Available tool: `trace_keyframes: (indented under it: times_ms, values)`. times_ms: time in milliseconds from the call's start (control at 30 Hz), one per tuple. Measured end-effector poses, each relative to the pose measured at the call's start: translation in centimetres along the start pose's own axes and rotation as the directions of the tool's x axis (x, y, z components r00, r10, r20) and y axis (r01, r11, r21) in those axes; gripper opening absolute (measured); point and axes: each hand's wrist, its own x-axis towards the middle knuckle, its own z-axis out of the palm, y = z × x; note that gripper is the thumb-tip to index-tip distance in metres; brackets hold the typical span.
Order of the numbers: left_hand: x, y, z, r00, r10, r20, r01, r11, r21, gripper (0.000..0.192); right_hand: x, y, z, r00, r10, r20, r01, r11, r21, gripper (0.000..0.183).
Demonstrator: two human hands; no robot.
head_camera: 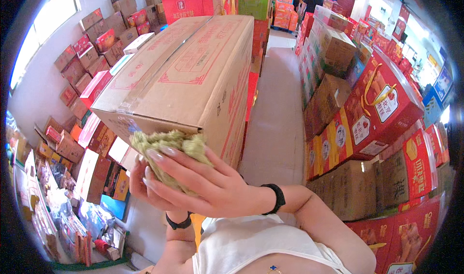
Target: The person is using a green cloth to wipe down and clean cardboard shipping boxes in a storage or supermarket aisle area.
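Both of my hands hold a bunched olive-green cloth (174, 139) in front of my chest. My right hand (214, 183) lies over it, fingers spread across its near side. Lower and to the left, my left hand (145, 189) cups the cloth, partly hidden behind my right hand. Directly beyond the cloth stands a large cardboard carton (192, 82) with red print and clear tape along its top seam. The cloth overlaps the carton's near top edge in view; whether they touch I cannot tell. A black band circles each wrist.
A floor aisle (275, 93) runs along the carton's right side. Stacked red gift boxes (380, 103) and cartons (344, 187) line the right. More cartons (79, 78) climb the left wall. Plastic-wrapped flat goods (83, 223) stand at lower left. Several people (311, 2) are far back.
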Motion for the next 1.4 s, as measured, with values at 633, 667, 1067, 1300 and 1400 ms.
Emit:
trace_keyframes:
  times_ms: [633,667,1067,1300,1400]
  values:
    - [-6.7,-4.0,1.0,0.900,-0.267,0.345,0.208,0.958,0.199,0.045,-3.8,-2.2,7.1,0.929,0.012,0.370,0.073,0.973,-0.217,0.038]
    - [-6.3,-4.1,1.2,0.911,-0.261,0.320,0.214,0.961,0.175,0.043,-3.6,-2.1,7.2,0.929,0.014,0.370,0.069,0.975,-0.211,0.038]
    - [-2.0,-9.0,1.9,0.943,-0.301,0.144,0.287,0.952,0.111,0.041,3.4,-2.1,11.8,0.983,-0.080,0.164,0.124,0.950,-0.285,0.040]
    - [-4.1,-10.0,1.5,0.926,-0.343,0.157,0.325,0.937,0.126,0.040,-0.2,-3.2,14.6,0.956,-0.033,0.293,0.116,0.955,-0.271,0.043]
    - [-5.6,-9.4,1.6,0.921,-0.345,0.183,0.326,0.937,0.126,0.040,-4.2,-3.3,16.7,0.940,-0.065,0.334,0.204,0.893,-0.402,0.042]
